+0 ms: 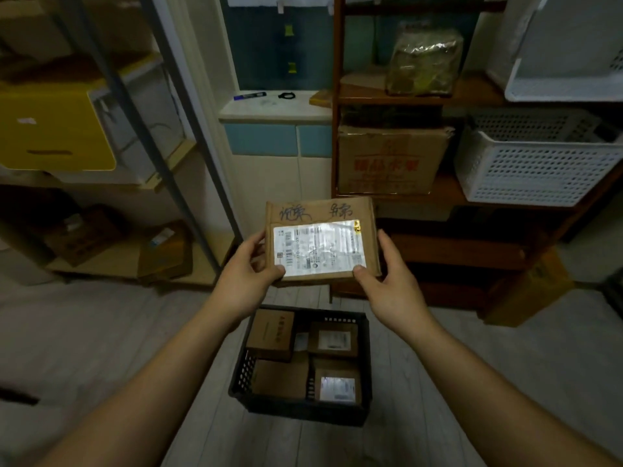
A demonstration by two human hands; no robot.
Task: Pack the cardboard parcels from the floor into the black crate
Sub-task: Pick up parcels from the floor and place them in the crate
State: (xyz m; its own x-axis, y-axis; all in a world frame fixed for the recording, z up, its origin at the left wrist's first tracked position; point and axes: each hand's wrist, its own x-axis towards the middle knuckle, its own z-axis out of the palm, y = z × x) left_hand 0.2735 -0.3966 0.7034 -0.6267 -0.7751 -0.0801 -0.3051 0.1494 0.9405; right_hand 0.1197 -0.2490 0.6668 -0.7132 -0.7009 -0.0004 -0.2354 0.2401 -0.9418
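Note:
I hold a flat cardboard parcel [320, 214] with a white shipping label and handwriting on top, raised in the air above the floor. My left hand [247, 274] grips its left edge, thumb on the label's lower corner. My right hand [391, 281] grips the right edge, thumb on the lower right corner. Directly below, on the wooden floor, stands the black crate [296, 407]. Inside it lie several cardboard parcels [273, 335], two with white labels facing up.
A metal shelf rack [175, 183] with boxes stands at the left. A wooden shelf unit [337, 129] at the right holds a large carton [391, 160] and white perforated baskets [532, 173]. A cardboard box [526, 291] sits on the floor at the right.

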